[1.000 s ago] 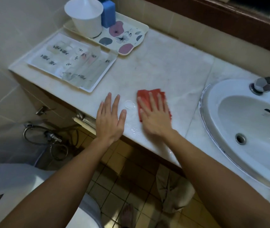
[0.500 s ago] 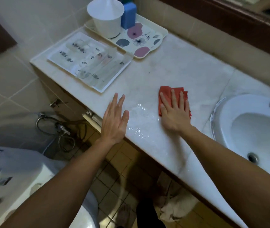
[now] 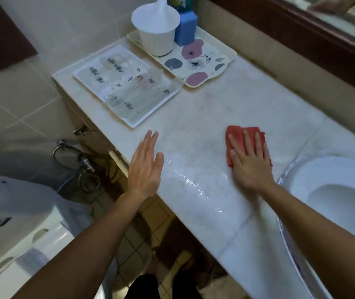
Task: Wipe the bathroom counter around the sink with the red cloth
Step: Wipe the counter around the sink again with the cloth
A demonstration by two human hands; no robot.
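A folded red cloth (image 3: pixel 236 134) lies flat on the pale marble counter (image 3: pixel 226 100), just left of the white sink (image 3: pixel 332 190). My right hand (image 3: pixel 250 161) presses down on the cloth with straight, spread fingers and covers most of it. My left hand (image 3: pixel 145 169) is at the counter's front edge, fingers straight and together, holding nothing. A wet, shiny streak (image 3: pixel 189 180) runs along the counter between the two hands and toward me.
A white tray of wrapped toiletries (image 3: pixel 127 87) sits at the counter's far left. Behind it, a flowered tray (image 3: pixel 196 61) carries a white cup (image 3: pixel 156 31) and a blue box (image 3: pixel 186 29). A toilet (image 3: pixel 10 223) stands below left; a rag lies on the tiled floor.
My right hand has slid the red cloth to the right toward the sink, leaving a wet streak behind. My left hand has stayed at the counter's front edge, now turned more on its side.
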